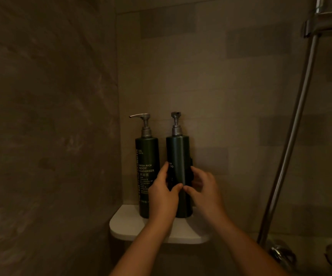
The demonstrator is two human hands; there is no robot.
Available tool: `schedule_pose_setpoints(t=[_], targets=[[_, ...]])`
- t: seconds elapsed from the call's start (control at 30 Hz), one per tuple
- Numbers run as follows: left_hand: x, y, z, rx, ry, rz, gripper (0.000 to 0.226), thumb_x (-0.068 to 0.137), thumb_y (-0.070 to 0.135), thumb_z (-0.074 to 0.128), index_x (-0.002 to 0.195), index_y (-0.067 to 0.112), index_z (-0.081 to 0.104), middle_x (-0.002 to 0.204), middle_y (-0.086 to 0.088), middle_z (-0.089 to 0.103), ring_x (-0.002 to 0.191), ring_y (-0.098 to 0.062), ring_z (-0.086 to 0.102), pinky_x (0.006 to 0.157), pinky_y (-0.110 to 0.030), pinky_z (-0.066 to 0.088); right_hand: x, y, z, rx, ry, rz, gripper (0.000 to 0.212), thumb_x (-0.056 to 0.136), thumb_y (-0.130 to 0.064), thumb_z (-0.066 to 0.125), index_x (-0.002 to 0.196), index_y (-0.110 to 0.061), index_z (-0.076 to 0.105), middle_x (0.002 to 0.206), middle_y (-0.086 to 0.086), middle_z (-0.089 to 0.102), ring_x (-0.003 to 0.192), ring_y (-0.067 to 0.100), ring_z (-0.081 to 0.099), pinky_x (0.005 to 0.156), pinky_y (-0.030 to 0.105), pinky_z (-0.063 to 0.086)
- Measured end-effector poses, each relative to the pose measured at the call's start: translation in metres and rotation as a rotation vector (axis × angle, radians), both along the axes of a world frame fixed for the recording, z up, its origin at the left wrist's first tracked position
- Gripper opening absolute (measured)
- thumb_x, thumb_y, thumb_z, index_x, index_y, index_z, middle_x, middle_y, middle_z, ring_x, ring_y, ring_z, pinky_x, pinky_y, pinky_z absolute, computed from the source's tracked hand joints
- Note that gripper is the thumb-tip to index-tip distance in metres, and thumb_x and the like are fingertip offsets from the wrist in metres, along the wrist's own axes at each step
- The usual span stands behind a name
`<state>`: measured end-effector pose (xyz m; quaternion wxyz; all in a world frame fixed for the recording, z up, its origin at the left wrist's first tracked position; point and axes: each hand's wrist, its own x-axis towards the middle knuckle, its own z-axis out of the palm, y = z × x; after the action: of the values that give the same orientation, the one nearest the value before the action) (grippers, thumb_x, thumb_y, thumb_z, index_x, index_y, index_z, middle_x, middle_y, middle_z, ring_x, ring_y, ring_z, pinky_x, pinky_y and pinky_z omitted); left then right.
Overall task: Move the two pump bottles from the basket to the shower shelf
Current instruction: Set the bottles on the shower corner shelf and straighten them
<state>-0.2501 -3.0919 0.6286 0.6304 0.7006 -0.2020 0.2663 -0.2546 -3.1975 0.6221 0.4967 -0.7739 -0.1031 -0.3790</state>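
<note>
A: Starting nearest the camera — two bare forearms are reaching up from the bottom edge toward the corner of the shower. What are the hands doing?

B: The left hand [162, 193] is curling round the left side of the right bottle [178, 156], thumb lying across its front and fingers wrapping behind. The right hand [202, 187] is closing on the same bottle from the right, thumb pointing in toward the left thumb, the two tips nearly meeting. So both hands are gripping one bottle, low on its body.

A: And where is that bottle sitting?

B: Upright on the white shelf [125, 222], which is jutting out of the tiled corner. I cannot tell whether its base is pressing fully on the shelf, since the wrists are covering part of it. Its label is turning away to the left, with only a few letters showing; its pump is pointing toward the camera.

A: The other one?

B: The left bottle [146, 156] is standing upright on the same shelf, just beside the right one, untouched by any fingers. Its label is facing out, reading "BODY CLEANSER", and its pump spout is pointing left.

A: Further back?

B: Dim brown wall tiles [211, 86] are filling the background — and a metal shower hose [292, 136] is slanting down the right side.
</note>
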Motion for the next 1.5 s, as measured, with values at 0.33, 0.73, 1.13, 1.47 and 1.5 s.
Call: schedule_pose_setpoints(t=[0.33,0.73,1.13,1.47,1.5], targets=[[-0.005,0.003,-0.004,0.01,0.001,-0.028,0.068,0.079,-0.007,0.061,0.135,0.023,0.035,0.135,-0.009,0.048,0.119,-0.017,0.047,0.101,-0.037,0.041,-0.004,0.001,-0.004,0.01,-0.002,0.013,0.053,0.078,-0.001,0.065,0.125,-0.015,0.047,0.121,0.007,0.046,0.097,0.009,0.05,0.086,0.02,0.041],[-0.025,0.044,-0.009,-0.054,-0.189,0.109,0.05,0.083,0.005,0.061,0.123,0.03,0.045,0.114,0.004,0.056,0.106,-0.006,0.053,0.083,-0.019,0.043,-0.026,0.017,0.0,0.032,-0.09,0.057,0.044,0.08,-0.013,0.065,0.114,-0.034,0.047,0.106,-0.015,0.049,0.09,-0.008,0.049,0.06,0.007,0.043],[0.013,0.071,-0.013,-0.166,0.058,0.051,0.052,0.086,0.009,0.058,0.133,0.016,0.037,0.129,-0.011,0.051,0.108,-0.016,0.049,0.085,-0.032,0.043,-0.017,0.066,0.003,0.023,0.018,0.196,0.045,0.084,-0.012,0.062,0.126,-0.018,0.047,0.119,-0.005,0.056,0.104,0.003,0.051,0.085,0.017,0.042],[0.021,0.071,-0.017,-0.203,0.054,-0.081,0.042,0.088,0.004,0.054,0.125,0.022,0.047,0.112,0.001,0.057,0.098,-0.009,0.055,0.077,-0.023,0.047,-0.012,0.069,0.002,0.051,0.065,0.244,0.051,0.084,-0.007,0.06,0.131,-0.017,0.042,0.129,0.003,0.054,0.113,0.009,0.049,0.092,0.023,0.041],[0.021,0.071,-0.019,-0.211,0.042,-0.077,0.043,0.086,0.002,0.055,0.124,0.022,0.048,0.112,0.001,0.057,0.101,-0.011,0.055,0.081,-0.026,0.047,-0.012,0.07,0.002,0.047,0.064,0.247,0.052,0.084,-0.007,0.06,0.131,-0.017,0.041,0.129,0.002,0.054,0.113,0.008,0.049,0.091,0.022,0.041]])
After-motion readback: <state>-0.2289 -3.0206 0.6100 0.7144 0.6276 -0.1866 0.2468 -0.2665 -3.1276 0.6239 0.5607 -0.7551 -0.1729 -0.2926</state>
